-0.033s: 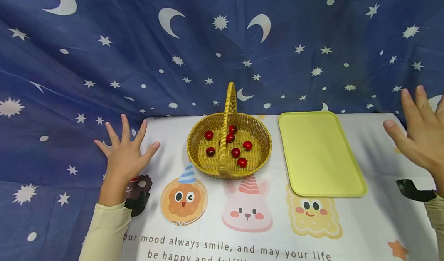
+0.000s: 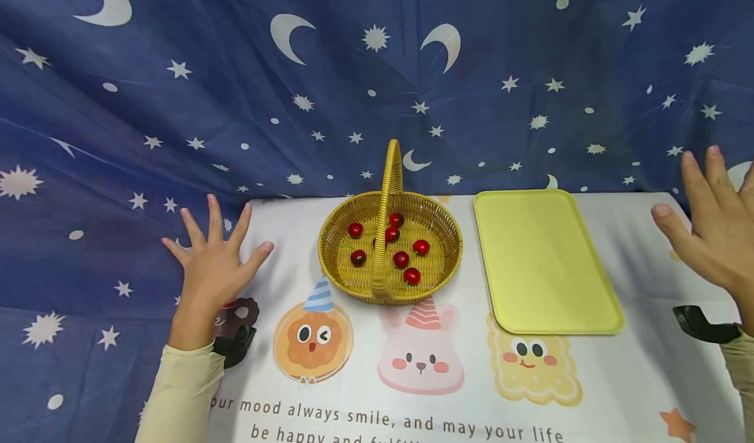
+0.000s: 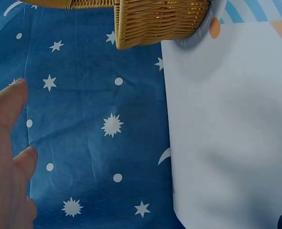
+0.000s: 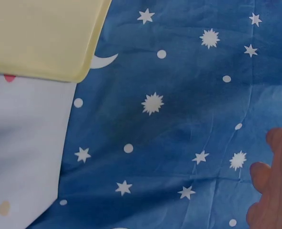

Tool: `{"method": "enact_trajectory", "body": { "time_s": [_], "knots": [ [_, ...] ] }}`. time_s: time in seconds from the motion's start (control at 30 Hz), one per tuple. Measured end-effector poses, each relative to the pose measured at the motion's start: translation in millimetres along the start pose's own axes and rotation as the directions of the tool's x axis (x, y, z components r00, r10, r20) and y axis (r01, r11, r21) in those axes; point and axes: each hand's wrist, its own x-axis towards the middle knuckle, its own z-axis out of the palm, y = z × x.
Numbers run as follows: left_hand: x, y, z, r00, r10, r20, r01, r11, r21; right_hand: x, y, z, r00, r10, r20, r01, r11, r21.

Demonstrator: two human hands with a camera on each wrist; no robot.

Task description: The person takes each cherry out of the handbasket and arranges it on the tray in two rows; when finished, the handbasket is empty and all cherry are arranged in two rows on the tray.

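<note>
A woven golden basket [image 2: 444,233] with a tall arched handle stands at the back middle of the table. Several dark red cherries [image 2: 421,247] lie spread over its bottom, one partly behind the handle. To its right lies a flat yellow tray [image 2: 548,260] with a low rim and nothing on it. My left hand [image 2: 215,269] is held over the table's left side, fingers spread, apart from the basket. Beyond the tray on the right, my right hand [image 2: 721,233] is also spread and holds nothing; the frame edge cuts part of it off.
A white tablecloth [image 2: 365,338] with printed cartoon figures and lettering covers the table. Behind it hangs a dark blue cloth [image 2: 330,103] with white moons and stars, which also runs down the left side. Each wrist wears a black strap [image 2: 234,346].
</note>
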Motion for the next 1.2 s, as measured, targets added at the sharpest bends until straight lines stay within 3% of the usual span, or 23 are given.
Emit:
{"method": "enact_trajectory", "body": {
  "time_s": [0.23, 0.8, 1.0, 1.2],
  "knots": [
    [-5.0, -1.7, 1.9, 1.000, 0.009, 0.007, -0.009, 1.000, -0.024, -3.5, -4.2, 1.9, 0.990, 0.075, 0.116, -0.072, 0.997, -0.030],
    [-6.3, 2.7, 9.4, 1.000, 0.027, 0.010, -0.027, 0.999, -0.036, -16.3, -6.6, 11.0, 0.973, 0.125, 0.193, -0.116, 0.992, -0.054],
    [-5.3, 7.9, 10.7, 0.999, 0.043, -0.019, -0.045, 0.992, -0.117, -15.5, -13.3, 17.2, 0.963, 0.128, 0.239, -0.115, 0.991, -0.071],
    [-2.9, 20.3, 14.5, 0.997, 0.054, -0.055, -0.065, 0.971, -0.231, -4.5, -34.1, 31.6, 0.958, 0.067, 0.280, -0.047, 0.996, -0.080]
  ]
}}
